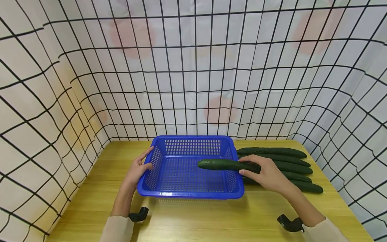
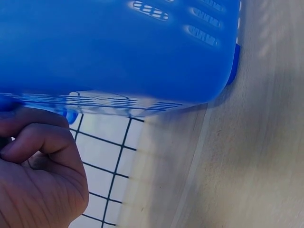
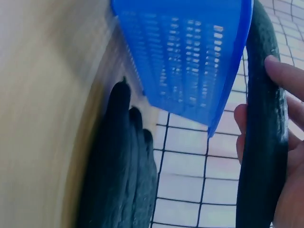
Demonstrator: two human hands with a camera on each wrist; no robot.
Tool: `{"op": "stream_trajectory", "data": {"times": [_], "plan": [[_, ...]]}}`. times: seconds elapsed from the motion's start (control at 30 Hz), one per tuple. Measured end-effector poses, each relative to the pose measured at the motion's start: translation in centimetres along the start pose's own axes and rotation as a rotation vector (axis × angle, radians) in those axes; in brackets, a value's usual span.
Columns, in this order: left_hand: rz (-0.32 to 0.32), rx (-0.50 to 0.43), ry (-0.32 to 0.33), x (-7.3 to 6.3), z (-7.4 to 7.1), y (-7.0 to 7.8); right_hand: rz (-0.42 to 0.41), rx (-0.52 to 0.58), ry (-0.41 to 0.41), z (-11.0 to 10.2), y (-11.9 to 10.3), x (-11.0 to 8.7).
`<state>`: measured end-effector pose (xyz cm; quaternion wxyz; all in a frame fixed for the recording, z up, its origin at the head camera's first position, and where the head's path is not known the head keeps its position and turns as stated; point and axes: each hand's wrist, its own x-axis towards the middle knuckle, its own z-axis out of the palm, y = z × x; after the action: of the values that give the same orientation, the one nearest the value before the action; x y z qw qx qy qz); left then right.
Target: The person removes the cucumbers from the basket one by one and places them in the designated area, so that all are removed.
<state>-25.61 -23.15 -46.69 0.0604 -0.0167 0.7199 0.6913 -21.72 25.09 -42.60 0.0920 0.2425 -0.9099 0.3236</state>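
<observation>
A blue plastic basket (image 1: 193, 194) with slotted walls stands on the table, and nothing lies on its visible floor. My left hand (image 1: 136, 173) grips the basket's left rim, thumb over the edge; in the left wrist view its fingers are curled against the basket wall. My right hand (image 1: 270, 174) holds a dark green cucumber (image 1: 219, 164) by its right part, thumb on one side and fingers on the other. The cucumber lies nearly level above the basket's right rim, its left end over the inside. In the right wrist view the held cucumber (image 3: 263, 142) is beside the basket wall.
Several more cucumbers (image 1: 297, 167) lie side by side on the wooden table (image 1: 193, 222), right of the basket and partly under my right hand. Black grid mesh (image 1: 196, 90) before white sheeting encloses the back and both sides.
</observation>
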Motion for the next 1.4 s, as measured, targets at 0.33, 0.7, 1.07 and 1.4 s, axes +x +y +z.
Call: {"op": "stream_trajectory", "data": {"times": [0.33, 0.7, 1.07, 1.4], "plan": [[-0.009, 0.007, 0.012, -0.1, -0.2, 0.1, 0.069, -0.047, -0.010, -1.2, 1.5, -1.6], [0.001, 0.020, -0.003, -0.1, -0.3, 0.1, 0.071, -0.106, 0.008, -3.4, 4.0, -3.8], [0.005, 0.037, -0.002, -0.2, -0.2, -0.1, 0.115, -0.103, 0.009, -5.3, 6.8, -6.7], [0.012, 0.034, -0.012, 0.0, -0.1, 0.0, 0.124, -0.149, 0.010, -4.7, 9.6, -9.2]]}}
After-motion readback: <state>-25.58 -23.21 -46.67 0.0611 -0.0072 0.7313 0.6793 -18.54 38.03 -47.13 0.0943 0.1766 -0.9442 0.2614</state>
